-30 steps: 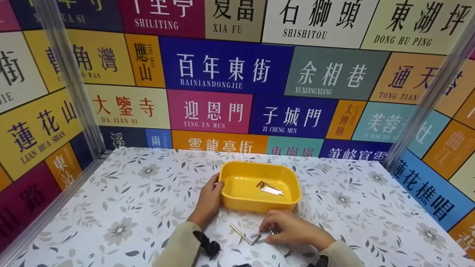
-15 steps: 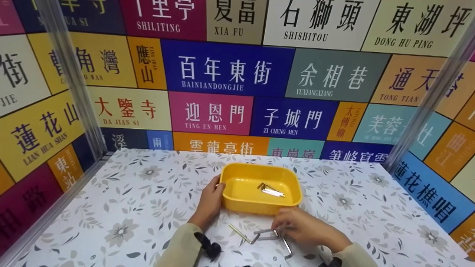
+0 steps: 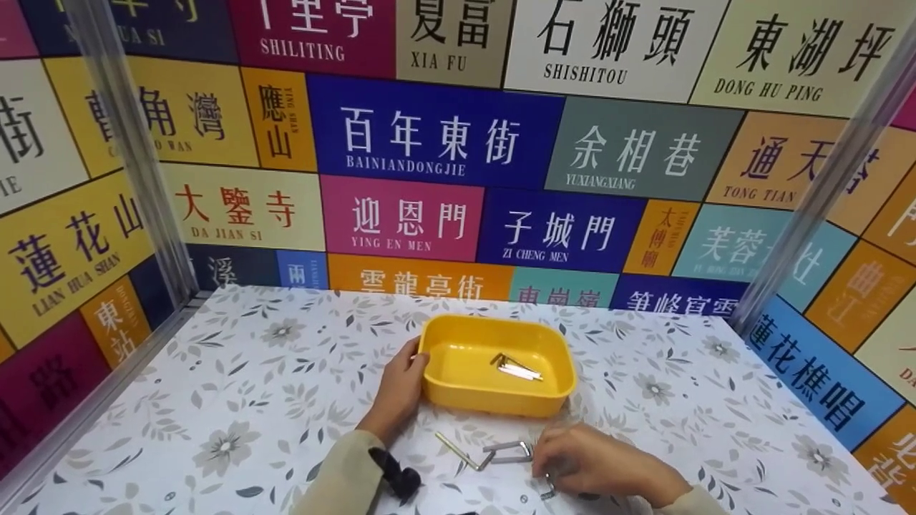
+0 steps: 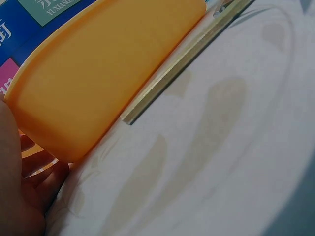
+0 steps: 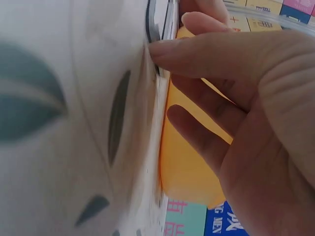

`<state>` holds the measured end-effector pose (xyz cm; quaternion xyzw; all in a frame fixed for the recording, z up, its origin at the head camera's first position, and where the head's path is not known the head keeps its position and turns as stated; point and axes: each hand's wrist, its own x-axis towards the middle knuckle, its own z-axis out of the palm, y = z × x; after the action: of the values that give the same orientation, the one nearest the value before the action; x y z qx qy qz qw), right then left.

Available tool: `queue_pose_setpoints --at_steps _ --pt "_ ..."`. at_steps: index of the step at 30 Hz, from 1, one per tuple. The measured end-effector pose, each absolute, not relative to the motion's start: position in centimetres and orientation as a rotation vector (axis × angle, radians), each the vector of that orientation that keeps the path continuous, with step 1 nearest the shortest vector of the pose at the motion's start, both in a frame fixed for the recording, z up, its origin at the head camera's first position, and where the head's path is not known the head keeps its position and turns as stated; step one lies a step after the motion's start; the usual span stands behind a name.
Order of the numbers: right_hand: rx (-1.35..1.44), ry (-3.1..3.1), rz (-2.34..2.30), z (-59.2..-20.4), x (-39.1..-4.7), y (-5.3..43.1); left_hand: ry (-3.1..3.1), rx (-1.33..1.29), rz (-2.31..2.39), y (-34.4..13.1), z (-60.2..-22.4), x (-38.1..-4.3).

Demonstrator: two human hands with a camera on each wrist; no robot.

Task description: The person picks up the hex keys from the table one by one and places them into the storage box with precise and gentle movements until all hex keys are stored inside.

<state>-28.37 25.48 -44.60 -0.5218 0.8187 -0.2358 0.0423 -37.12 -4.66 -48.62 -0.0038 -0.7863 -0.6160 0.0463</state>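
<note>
My left hand (image 3: pixel 397 390) holds the left end of a yellow plastic tub (image 3: pixel 497 404), its fingers against the outer wall, as the left wrist view also shows. Several metal hex keys (image 3: pixel 520 370) lie on the tub's floor. In front of the tub, a brass-coloured hex key (image 3: pixel 458 450) and silver hex keys (image 3: pixel 509 452) rest on the table. Over these, my right hand (image 3: pixel 597 461) pinches a silver hex key (image 3: pixel 548 488), mostly hidden under the fingers. In the right wrist view, the thumb tip presses against dark metal (image 5: pixel 153 22).
A white table (image 3: pixel 322 357) with a grey leaf-and-flower print carries everything. Behind it rises a wall (image 3: pixel 436 129) of coloured sign panels. Clear upright edges (image 3: pixel 143 143) stand at the left and right corners. A dark strap device (image 3: pixel 397 476) sits on the left wrist.
My right hand moves from the paired silver hex keys to another one at their right, lifts off briefly, then closes its fingers over it. The left hand stays on the tub.
</note>
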Motion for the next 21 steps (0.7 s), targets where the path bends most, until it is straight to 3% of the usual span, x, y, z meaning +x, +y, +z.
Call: queue_pose_setpoints --at_steps 9,21 --pt "-1.471 2.713 -0.555 -45.0 -28.45 24.96 -2.395 -0.064 -1.833 -4.85 -48.51 -37.07" --pt "-1.217 2.546 -0.761 -44.74 -28.41 25.55 -2.402 -0.028 -1.85 -4.68 -48.7 -37.02"
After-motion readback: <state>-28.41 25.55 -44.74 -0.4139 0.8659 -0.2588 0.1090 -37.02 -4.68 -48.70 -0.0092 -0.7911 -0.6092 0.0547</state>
